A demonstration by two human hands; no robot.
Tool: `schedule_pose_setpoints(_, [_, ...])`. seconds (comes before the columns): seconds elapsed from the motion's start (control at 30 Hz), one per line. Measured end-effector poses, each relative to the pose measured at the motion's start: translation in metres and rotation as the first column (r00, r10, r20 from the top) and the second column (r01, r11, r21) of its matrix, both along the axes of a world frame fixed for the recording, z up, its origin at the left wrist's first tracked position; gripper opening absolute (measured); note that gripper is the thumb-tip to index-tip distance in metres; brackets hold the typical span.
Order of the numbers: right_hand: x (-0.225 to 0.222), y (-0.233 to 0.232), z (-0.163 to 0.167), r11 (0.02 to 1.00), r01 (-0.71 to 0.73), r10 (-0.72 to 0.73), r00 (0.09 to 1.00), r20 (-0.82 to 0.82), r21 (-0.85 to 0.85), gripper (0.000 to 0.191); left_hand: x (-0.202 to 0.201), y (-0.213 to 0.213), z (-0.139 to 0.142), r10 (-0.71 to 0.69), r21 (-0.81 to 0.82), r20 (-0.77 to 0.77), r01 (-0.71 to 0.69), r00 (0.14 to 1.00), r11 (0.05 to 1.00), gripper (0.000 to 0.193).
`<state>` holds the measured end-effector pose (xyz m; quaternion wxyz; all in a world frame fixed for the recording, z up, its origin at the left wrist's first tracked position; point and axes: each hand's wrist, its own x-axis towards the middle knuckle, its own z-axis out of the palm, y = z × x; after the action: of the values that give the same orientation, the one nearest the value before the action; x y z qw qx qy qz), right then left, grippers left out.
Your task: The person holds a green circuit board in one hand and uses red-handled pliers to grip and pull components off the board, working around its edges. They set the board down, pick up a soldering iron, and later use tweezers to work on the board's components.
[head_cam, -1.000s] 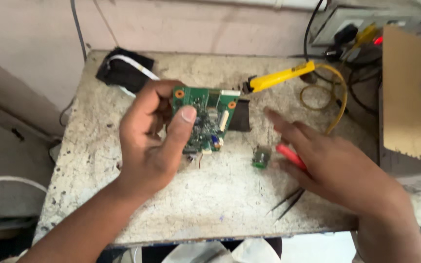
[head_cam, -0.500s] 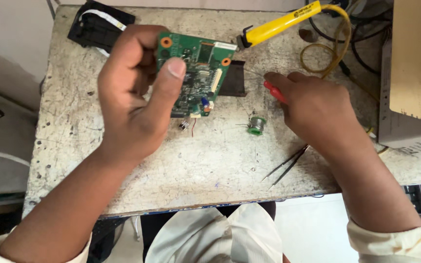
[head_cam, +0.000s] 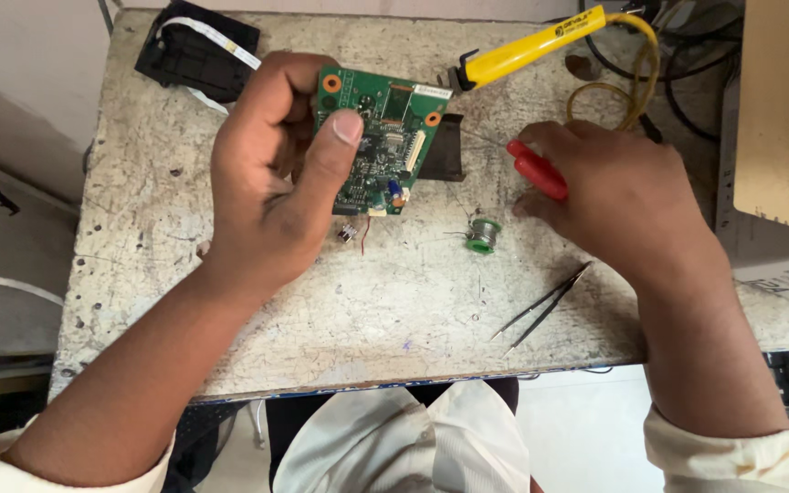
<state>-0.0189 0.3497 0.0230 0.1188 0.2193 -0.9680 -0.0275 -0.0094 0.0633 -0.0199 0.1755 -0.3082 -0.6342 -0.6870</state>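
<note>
My left hand (head_cam: 276,183) curls around the green rectangular circuit board (head_cam: 381,137), thumb pressed on its face, above the speckled stone worktop (head_cam: 230,310). Small green solder spool (head_cam: 483,235) lies between. My right hand (head_cam: 623,196) closes over a red-handled tool (head_cam: 537,171), knuckles up.

A single view is given, taken from a camera worn on the head. The tabletop (head_cam: 230,301) is looked down on steeply and from close range, with its near edge low in the frame and both forearms entering from below.
</note>
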Motion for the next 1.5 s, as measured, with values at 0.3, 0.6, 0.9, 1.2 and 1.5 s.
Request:
schedule_pose_setpoints(0.3, [0.0, -0.004, 0.003, 0.999, -0.019, 0.02, 0.999, 0.027, -0.028, 0.064, -0.001, 0.004, 0.005, 0.028, -0.02, 0.083, -0.027, 0.996, 0.999, 0.021])
schedule_pose_setpoints(0.6, [0.0, -0.011, 0.012, 0.937, -0.169, 0.185, 0.982, 0.027, -0.306, 0.035, -0.002, 0.005, 0.008, 0.059, -0.047, 0.129, -0.054, 0.99, 0.997, 0.016])
schedule_pose_setpoints(0.9, [0.0, -0.021, 0.003, 0.657, -0.347, 0.505, 0.862, 0.05, -0.669, 0.027, 0.004, 0.012, 0.01, -0.018, -0.107, 0.168, 0.036, 0.986, 0.994, 0.017])
schedule_pose_setpoints(1.2, [-0.003, -0.015, 0.0, 0.781, -0.283, 0.494, 0.826, 0.272, -0.557, 0.013, 0.006, 0.013, 0.011, 0.004, -0.199, 0.106, 0.018, 0.994, 0.98, 0.018])
schedule_pose_setpoints(1.5, [0.012, -0.016, 0.033, 0.989, 0.01, -0.111, 0.701, 0.704, 0.145, 0.045, 0.001, 0.011, 0.003, -0.018, -0.038, 0.248, 0.028, 0.969, 0.999, 0.012])
